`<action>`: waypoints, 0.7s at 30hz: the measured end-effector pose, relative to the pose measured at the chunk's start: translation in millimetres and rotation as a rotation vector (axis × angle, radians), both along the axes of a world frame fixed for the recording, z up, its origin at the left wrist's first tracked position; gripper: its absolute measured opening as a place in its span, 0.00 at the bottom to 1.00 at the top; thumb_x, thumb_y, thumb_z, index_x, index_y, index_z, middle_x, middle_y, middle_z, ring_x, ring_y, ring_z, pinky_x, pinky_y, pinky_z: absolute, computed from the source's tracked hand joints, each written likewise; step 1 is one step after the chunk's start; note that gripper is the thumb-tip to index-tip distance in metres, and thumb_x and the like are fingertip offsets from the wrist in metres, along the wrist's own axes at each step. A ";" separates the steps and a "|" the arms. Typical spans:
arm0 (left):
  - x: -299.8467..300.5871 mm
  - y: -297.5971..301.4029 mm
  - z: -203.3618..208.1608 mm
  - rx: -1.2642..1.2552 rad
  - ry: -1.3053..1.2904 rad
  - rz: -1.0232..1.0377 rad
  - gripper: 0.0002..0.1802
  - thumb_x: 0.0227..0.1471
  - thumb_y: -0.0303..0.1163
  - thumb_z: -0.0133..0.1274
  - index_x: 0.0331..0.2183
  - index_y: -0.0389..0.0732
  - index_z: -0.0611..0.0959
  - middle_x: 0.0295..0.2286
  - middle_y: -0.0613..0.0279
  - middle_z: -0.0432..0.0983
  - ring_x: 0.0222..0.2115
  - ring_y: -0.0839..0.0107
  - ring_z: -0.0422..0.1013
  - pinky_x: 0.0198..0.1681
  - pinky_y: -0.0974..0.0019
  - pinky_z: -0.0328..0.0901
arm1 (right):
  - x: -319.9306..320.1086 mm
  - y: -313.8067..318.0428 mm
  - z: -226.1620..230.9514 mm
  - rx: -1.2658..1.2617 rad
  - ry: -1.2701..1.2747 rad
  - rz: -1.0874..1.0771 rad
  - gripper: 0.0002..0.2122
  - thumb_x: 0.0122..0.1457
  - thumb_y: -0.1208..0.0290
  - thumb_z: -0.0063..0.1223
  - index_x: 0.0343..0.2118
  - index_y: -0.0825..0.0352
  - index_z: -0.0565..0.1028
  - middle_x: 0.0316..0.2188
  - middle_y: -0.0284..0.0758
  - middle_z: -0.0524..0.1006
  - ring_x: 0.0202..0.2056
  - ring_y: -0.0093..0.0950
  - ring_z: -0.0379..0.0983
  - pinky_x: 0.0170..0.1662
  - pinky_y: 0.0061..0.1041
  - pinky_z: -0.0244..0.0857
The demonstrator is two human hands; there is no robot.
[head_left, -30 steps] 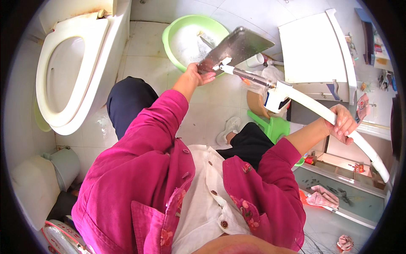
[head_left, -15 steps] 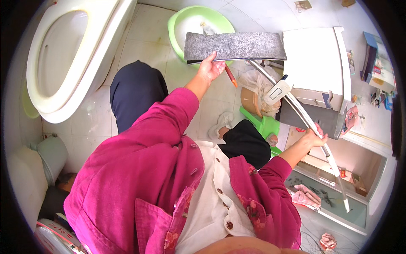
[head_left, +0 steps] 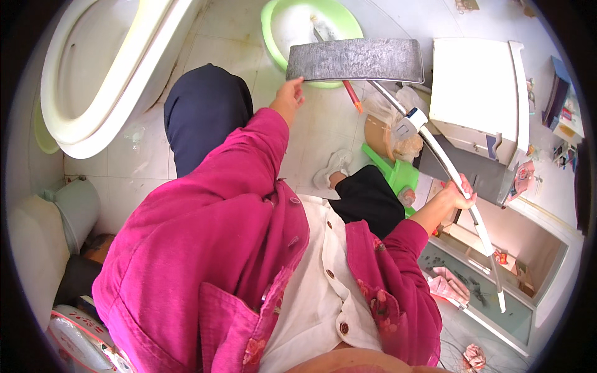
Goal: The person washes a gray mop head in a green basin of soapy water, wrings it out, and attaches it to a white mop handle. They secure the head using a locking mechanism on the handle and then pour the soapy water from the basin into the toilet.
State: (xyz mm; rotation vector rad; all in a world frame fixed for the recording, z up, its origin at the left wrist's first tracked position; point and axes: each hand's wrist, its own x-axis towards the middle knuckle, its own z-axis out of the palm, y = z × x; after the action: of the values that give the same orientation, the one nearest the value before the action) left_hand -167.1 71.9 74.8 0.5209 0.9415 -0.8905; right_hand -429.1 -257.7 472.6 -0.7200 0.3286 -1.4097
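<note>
A flat mop with a wide dark grey rectangular head [head_left: 357, 60] is held up in front of me, its head partly over a green basin. My right hand [head_left: 459, 193] is wrapped round the white and silver mop pole [head_left: 440, 153], below a white sleeve-like piece on it. At the lower left corner of the mop head is my left hand [head_left: 290, 99], with a fingertip at the edge and its other fingers loosely apart. Under the head's lower edge a red-brown stick with an orange tip [head_left: 353, 96] shows.
The green basin [head_left: 268, 31] stands on the tiled floor, near a white toilet [head_left: 102, 133]. To the right are a white cabinet [head_left: 476, 87], a plastic-lined bin [head_left: 376, 133] and a green plastic item [head_left: 398, 177]. A glass-fronted cabinet or mirror [head_left: 519, 317] lies beyond the pole's end.
My left hand has slid left along the mop head's lower edge to its corner and loosened. The mop head sits slightly farther right and up in view; my right hand keeps its grip.
</note>
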 end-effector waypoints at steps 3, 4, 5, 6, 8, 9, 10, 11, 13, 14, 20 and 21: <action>23.9 14.5 -22.8 0.036 0.071 0.052 0.25 0.53 0.59 0.49 0.36 0.46 0.76 0.33 0.62 0.75 0.32 0.66 0.73 0.35 0.58 0.65 | -7.0 -1.4 -3.2 -0.067 -0.015 0.089 0.11 0.41 0.62 0.54 0.14 0.55 0.63 0.09 0.23 0.59 0.12 0.21 0.57 0.24 0.28 0.57; 30.6 18.4 -24.6 0.015 0.110 0.043 0.28 0.55 0.63 0.43 0.36 0.46 0.76 0.33 0.60 0.76 0.31 0.65 0.73 0.34 0.59 0.65 | -14.5 -3.9 -3.6 -0.064 -0.024 0.098 0.11 0.42 0.62 0.54 0.14 0.55 0.63 0.09 0.23 0.59 0.12 0.21 0.57 0.24 0.28 0.57; 36.7 18.2 -13.6 -0.007 0.148 0.025 0.32 0.56 0.66 0.38 0.37 0.46 0.76 0.34 0.59 0.76 0.31 0.64 0.73 0.33 0.59 0.66 | -26.7 -5.8 -2.4 -0.064 -0.035 0.098 0.11 0.42 0.62 0.54 0.14 0.55 0.63 0.09 0.23 0.59 0.12 0.22 0.57 0.24 0.28 0.57; 44.8 19.2 -11.0 0.009 0.104 -0.032 0.34 0.56 0.67 0.34 0.37 0.46 0.76 0.33 0.58 0.76 0.30 0.64 0.74 0.32 0.59 0.66 | -26.7 -3.4 -3.3 -0.058 -0.046 0.118 0.11 0.42 0.62 0.54 0.14 0.55 0.63 0.09 0.23 0.59 0.12 0.22 0.57 0.24 0.28 0.57; 61.1 17.3 -8.5 0.041 0.016 -0.141 0.39 0.56 0.71 0.27 0.37 0.45 0.76 0.32 0.58 0.77 0.28 0.64 0.74 0.29 0.61 0.67 | -24.1 -0.3 -3.7 -0.067 -0.045 0.129 0.11 0.42 0.61 0.54 0.15 0.55 0.63 0.08 0.22 0.58 0.11 0.21 0.57 0.24 0.26 0.57; 64.4 13.4 -8.8 0.092 -0.034 -0.250 0.40 0.56 0.71 0.26 0.36 0.45 0.76 0.30 0.58 0.77 0.26 0.65 0.73 0.26 0.62 0.66 | -24.9 -0.6 -3.4 -0.054 -0.050 0.148 0.11 0.42 0.61 0.54 0.15 0.55 0.63 0.08 0.22 0.58 0.11 0.20 0.57 0.24 0.25 0.57; 66.4 8.2 -8.8 0.143 -0.083 -0.360 0.40 0.56 0.71 0.25 0.36 0.45 0.76 0.28 0.59 0.77 0.24 0.66 0.73 0.23 0.63 0.65 | -25.7 0.1 -2.5 -0.041 -0.055 0.166 0.11 0.43 0.61 0.54 0.15 0.55 0.63 0.08 0.22 0.58 0.11 0.20 0.57 0.23 0.25 0.58; 69.7 0.8 -11.2 0.188 -0.135 -0.471 0.41 0.56 0.71 0.24 0.35 0.45 0.76 0.26 0.60 0.77 0.22 0.67 0.72 0.21 0.65 0.64 | -24.6 6.0 1.4 -0.010 -0.071 0.187 0.11 0.43 0.61 0.53 0.15 0.55 0.63 0.08 0.22 0.57 0.10 0.19 0.57 0.24 0.23 0.58; 69.0 -2.2 -20.1 0.215 -0.198 -0.568 0.41 0.55 0.72 0.24 0.34 0.46 0.76 0.24 0.63 0.76 0.19 0.70 0.71 0.18 0.67 0.61 | -23.0 3.5 0.1 -0.025 -0.063 0.170 0.11 0.42 0.61 0.54 0.15 0.56 0.63 0.08 0.21 0.57 0.10 0.19 0.57 0.24 0.24 0.59; 68.7 -3.6 -24.3 0.229 -0.229 -0.617 0.41 0.55 0.72 0.23 0.33 0.47 0.76 0.22 0.64 0.75 0.18 0.72 0.70 0.16 0.68 0.59 | -22.2 2.6 -0.8 -0.031 -0.059 0.161 0.11 0.42 0.61 0.54 0.15 0.56 0.63 0.08 0.21 0.57 0.10 0.19 0.57 0.24 0.24 0.59; 49.4 -22.9 -41.9 0.331 -0.285 -0.272 0.40 0.56 0.70 0.31 0.41 0.42 0.77 0.28 0.61 0.76 0.20 0.65 0.70 0.16 0.65 0.61 | -3.3 7.5 4.8 -0.009 -0.077 0.137 0.11 0.41 0.63 0.55 0.15 0.56 0.63 0.08 0.21 0.57 0.10 0.19 0.57 0.21 0.21 0.57; 49.3 -25.1 -43.6 0.358 -0.300 -0.191 0.41 0.56 0.69 0.33 0.42 0.40 0.77 0.29 0.59 0.76 0.21 0.64 0.71 0.17 0.64 0.62 | -1.9 5.6 4.7 -0.015 -0.073 0.149 0.11 0.41 0.63 0.55 0.15 0.56 0.63 0.08 0.21 0.57 0.10 0.19 0.57 0.21 0.21 0.57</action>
State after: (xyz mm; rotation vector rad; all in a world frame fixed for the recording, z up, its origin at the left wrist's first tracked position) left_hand -117.8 46.8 31.2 1.0366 0.7859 -0.7879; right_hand -431.0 -252.1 477.2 -0.6898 0.2029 -1.2944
